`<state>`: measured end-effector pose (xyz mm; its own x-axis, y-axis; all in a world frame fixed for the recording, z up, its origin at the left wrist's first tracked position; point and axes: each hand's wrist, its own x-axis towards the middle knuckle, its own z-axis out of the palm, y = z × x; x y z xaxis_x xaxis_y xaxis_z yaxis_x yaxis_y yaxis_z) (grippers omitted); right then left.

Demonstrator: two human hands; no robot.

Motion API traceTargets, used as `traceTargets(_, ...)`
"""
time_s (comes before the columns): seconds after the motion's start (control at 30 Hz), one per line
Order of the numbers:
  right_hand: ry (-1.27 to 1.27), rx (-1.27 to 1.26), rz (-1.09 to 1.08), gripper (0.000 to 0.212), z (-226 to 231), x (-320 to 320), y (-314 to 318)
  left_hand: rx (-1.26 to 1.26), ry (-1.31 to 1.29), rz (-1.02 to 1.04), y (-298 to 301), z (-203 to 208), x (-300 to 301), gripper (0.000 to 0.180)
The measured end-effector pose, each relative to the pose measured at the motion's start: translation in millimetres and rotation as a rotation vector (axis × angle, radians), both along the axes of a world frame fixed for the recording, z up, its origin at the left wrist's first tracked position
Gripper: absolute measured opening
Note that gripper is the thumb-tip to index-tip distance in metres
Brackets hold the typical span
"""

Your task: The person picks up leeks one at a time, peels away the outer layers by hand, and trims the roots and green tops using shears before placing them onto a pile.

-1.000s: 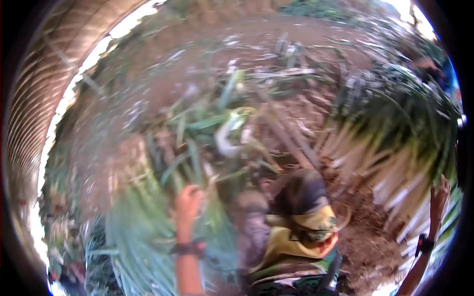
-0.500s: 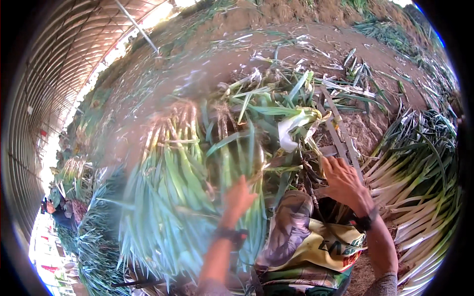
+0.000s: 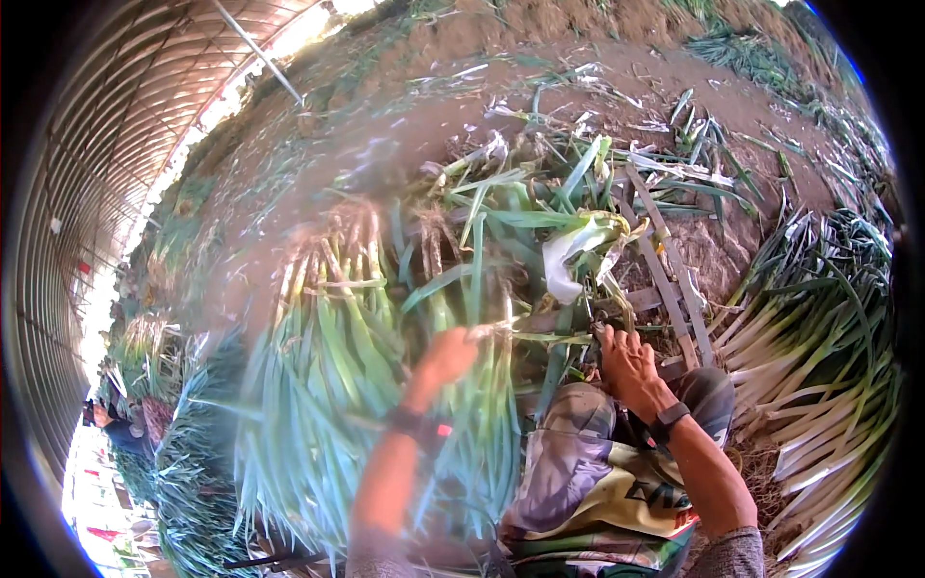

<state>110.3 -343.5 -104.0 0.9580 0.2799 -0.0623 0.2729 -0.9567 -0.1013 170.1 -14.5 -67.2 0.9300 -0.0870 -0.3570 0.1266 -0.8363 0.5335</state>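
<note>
My left hand [image 3: 448, 354] is blurred and reaches forward, its fingers closed on a pale green onion stalk [image 3: 493, 329] in the loose heap in front of me. A big bundle of green onions [image 3: 332, 356] lies just to its left, white roots pointing away. My right hand [image 3: 626, 364] rests above my knee [image 3: 578, 462] with curled fingers at the edge of the heap of leaves [image 3: 568, 241]. Something small and dark sits at its fingertips, and I cannot make out whether the hand grips it. Both wrists wear dark bands.
A long row of green onions [image 3: 819, 328] lies at the right. Wooden slats [image 3: 665, 260] lie on the brown soil [image 3: 597, 87] ahead. A curved greenhouse roof [image 3: 116, 144] runs along the left. A person [image 3: 106, 416] is far off at the lower left.
My view has swung and steadied over the heap. My left hand has reached up and forward onto a stalk. My right hand has come in from the far right to just above my knee.
</note>
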Motion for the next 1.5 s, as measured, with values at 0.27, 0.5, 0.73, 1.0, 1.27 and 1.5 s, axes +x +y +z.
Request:
traceTargets(0.27,-0.124,-0.381,0.179,0.041,-27,-2,18,-0.558,-0.124,0.219,28,80,73,0.045)
traceTargets(0.5,0.078,-0.117,-0.015,0.07,-12,0,-9,-0.638,-0.345,0.101,-27,79,56,0.064)
traceTargets(0.73,0.42,0.542,-0.249,0.055,89,7,-34,0.315,-0.335,-0.049,-71,-63,-57,0.035)
traceTargets(1.0,0.392,0.846,0.039,0.044,113,-24,-42,0.207,-0.459,0.093,-119,-70,-41,0.026)
traceTargets(1.27,0.63,0.698,0.032,0.045,133,-14,-32,-0.408,-0.18,0.365,-68,-131,-65,0.05)
traceTargets(1.5,0.637,0.416,0.199,0.055,139,-4,-20,-0.397,-0.249,0.376,-77,-106,-72,0.047)
